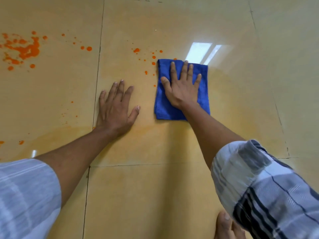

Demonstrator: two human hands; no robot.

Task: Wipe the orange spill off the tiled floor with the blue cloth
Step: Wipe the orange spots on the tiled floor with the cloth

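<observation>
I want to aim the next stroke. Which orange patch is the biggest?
The large orange blotch at the far left, well left of the left hand. The drops beside the blue cloth under the right hand are only small specks.

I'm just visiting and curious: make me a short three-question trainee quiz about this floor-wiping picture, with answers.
1. True or false: the right hand lies flat on the blue cloth.
2. Which side of the cloth has the biggest orange spill? A) the person's left B) the person's right
3. What is the left hand touching?

Key
1. True; the fingers are spread and pressing, not gripping.
2. A; the large patch is far left, with smaller drops near the cloth.
3. The bare tiled floor, palm down, beside the cloth and apart from it.
</observation>
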